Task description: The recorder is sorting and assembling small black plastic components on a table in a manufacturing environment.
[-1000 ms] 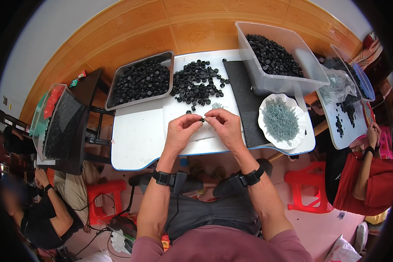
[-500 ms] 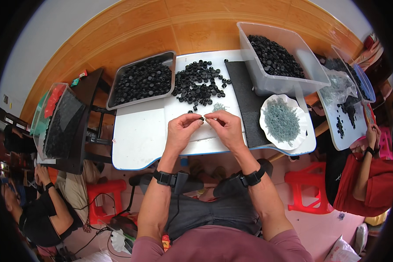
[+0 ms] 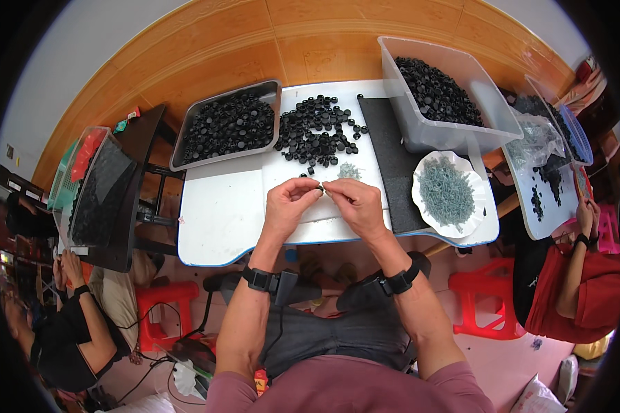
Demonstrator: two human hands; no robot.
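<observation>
Over the white table (image 3: 220, 220), my left hand (image 3: 287, 205) pinches a small round black cap (image 3: 319, 188) between thumb and forefinger. My right hand (image 3: 359, 206) is closed in a pinch right beside that cap, its fingertips meeting it. Whatever those right fingers hold is too small to make out. Just beyond my hands lie a little heap of thin grey-green pins (image 3: 350, 171) and a spread of loose black caps (image 3: 317, 138). A scalloped white plate (image 3: 456, 233) heaped with the same kind of pins stands to the right.
A metal tray (image 3: 220, 160) full of black caps is at the back left. A clear plastic bin (image 3: 455, 137) of black parts stands back right, beside a dark mat (image 3: 386, 148). Other people work at tables on both sides. Red stools (image 3: 486, 296) stand on the floor.
My hands stay almost in place, with the fingertips shifting slightly around the cap. The whole view has moved a little. At the left, another person's hands have shifted.
</observation>
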